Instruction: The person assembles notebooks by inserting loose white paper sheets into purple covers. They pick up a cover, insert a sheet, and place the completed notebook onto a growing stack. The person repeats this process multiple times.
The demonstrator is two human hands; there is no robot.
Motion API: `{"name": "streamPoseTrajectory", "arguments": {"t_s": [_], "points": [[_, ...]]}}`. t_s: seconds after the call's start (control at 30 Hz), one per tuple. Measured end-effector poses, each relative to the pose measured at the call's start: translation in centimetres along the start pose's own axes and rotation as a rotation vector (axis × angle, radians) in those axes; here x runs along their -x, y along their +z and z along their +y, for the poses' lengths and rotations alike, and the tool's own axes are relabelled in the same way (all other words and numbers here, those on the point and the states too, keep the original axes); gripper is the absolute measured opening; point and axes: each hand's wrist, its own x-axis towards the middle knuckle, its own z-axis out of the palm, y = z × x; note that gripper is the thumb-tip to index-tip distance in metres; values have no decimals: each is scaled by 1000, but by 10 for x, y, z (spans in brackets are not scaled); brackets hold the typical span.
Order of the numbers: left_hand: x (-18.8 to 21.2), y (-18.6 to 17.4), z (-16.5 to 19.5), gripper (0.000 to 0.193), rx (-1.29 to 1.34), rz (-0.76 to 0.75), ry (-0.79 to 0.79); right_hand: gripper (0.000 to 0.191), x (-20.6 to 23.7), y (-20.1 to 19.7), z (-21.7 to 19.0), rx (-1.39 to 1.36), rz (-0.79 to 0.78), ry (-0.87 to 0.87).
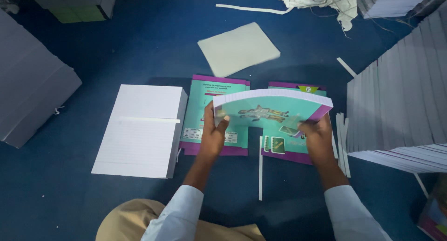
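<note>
Booklets (272,108), a teal-covered bundle, are gripped by left hand (213,136) and right hand (316,138), fingers closed; white stack (139,129) at nine o'clock; squaring looks underway.

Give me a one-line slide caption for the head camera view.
Both hands, left hand and right hand, lift a teal-and-purple booklet above blue floor, white paper stack alongside.

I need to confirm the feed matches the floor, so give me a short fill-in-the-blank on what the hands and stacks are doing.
1. The left hand and right hand together hold up one ____ with a teal cover.
2. The stack of white pages lies on the person's ____ side.
3. The floor covering is ____ in colour.
4. The loose pale sheet lies ____ the teal covers, away from the person.

Missing words: book; left; blue; beyond
</note>
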Motion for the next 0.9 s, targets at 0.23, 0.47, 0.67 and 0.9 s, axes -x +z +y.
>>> {"name": "streamPoseTrajectory", "arguments": {"t_s": [0.23,0.47,0.67,0.9], "points": [[-3,11,-4,62,85,7,-183,38,0,5,2,110,16,221],[-4,17,-9,56,88,81,-10,40,-1,10,2,-39,13,92],[-3,8,-5,60,31,58,-67,42,1,10,9,-110,-27,-23],[-6,2,-2,56,-19,17,-55,45,1,2,-26,71,20,155]]}}
